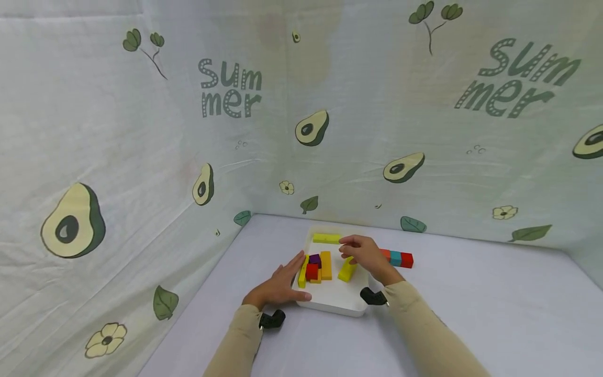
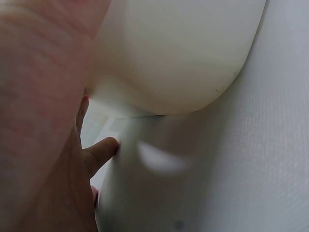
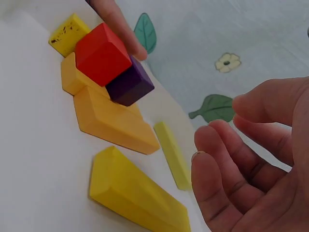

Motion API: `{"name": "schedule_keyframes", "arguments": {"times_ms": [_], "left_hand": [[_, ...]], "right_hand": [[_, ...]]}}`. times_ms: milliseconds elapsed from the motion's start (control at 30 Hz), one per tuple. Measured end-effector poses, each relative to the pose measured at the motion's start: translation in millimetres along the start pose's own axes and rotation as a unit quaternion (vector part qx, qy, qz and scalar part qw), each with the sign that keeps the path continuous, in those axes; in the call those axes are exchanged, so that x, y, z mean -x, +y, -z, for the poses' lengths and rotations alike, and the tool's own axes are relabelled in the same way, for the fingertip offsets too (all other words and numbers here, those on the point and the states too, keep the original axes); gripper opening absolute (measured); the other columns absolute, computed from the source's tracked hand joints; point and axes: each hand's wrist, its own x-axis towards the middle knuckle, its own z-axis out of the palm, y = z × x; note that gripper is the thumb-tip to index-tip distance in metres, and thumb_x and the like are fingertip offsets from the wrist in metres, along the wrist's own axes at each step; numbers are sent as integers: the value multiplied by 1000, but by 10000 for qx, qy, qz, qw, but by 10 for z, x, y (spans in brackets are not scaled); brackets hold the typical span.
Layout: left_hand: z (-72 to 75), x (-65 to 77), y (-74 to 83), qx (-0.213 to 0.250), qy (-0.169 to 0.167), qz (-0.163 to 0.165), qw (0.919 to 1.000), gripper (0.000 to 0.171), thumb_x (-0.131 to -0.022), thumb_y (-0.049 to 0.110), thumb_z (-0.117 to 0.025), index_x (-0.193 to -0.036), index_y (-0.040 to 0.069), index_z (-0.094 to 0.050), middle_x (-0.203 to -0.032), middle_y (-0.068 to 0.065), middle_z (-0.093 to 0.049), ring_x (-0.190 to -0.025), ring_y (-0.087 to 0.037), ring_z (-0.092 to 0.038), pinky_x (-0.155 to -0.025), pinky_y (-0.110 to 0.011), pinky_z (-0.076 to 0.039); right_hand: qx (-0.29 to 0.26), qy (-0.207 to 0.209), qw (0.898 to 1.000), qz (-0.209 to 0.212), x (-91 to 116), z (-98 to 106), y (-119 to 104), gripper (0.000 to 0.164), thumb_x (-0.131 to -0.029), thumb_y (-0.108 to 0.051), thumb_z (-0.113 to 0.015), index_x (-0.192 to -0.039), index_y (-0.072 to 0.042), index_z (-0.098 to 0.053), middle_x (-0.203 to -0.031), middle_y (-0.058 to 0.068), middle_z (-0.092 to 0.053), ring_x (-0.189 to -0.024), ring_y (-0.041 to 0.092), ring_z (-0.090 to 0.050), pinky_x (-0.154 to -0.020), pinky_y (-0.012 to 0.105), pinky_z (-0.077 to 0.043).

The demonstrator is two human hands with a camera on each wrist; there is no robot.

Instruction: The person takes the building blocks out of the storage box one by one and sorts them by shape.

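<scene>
My left hand [image 1: 281, 285] lies along the left side of a white tray [image 1: 330, 301], fingers extended and thumb reaching over its front rim. The left wrist view shows that hand's palm close against the tray's pale outer wall [image 2: 188, 53]. Over the right half of the tray hovers my right hand [image 1: 368, 256], its fingers loosely bent with nothing between them. A yellow block [image 3: 133, 191] lies below it. Towards the left sit a red cube [image 3: 102, 57], a purple cube [image 3: 131, 84], orange blocks [image 3: 113, 121] and a yellow block with dark specks [image 3: 71, 35].
A lime-yellow block [image 1: 326, 238] lies at the tray's far end. Just right of the tray, a row of red and teal blocks [image 1: 395, 258] rests on the white table [image 1: 471, 303]. Printed fabric [image 1: 358, 131] stands behind and to the left.
</scene>
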Motion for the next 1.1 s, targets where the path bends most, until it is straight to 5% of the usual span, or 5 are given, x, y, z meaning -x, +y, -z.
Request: {"name": "schedule_keyframes", "arguments": {"times_ms": [400, 733, 1100], "left_hand": [[32, -18, 37, 14, -52, -95, 9999, 112, -79, 62, -74, -163, 23, -11, -169, 4, -4, -153, -23, -9, -120, -58, -1], [40, -54, 48, 34, -110, -160, 9998, 112, -80, 62, -74, -163, 23, -10, -169, 5, -4, -154, -22, -8, -120, -58, -1], [-3, 11, 17, 22, -41, -100, 9999, 112, -79, 61, -74, -163, 22, -11, -169, 2, -5, -153, -24, -11, -119, -61, -2]], "right_hand": [[324, -198, 9993, 18, -56, -218, 76, 36, -98, -20, -65, -130, -5, -64, -111, 6, -68, -98, 27, -63, -80, 31, -58], [279, -366, 9985, 308, -73, -317, 78, 32, -95, -14, -68, -125, -2, -66, -115, 8, -68, -90, 24, -63, -78, 32, -58], [538, -722, 9948, 466, -144, -429, 43, 39, -95, -14, -66, -133, -2, -63, -124, 8, -66, -108, 25, -63, -91, 37, -56]]}}
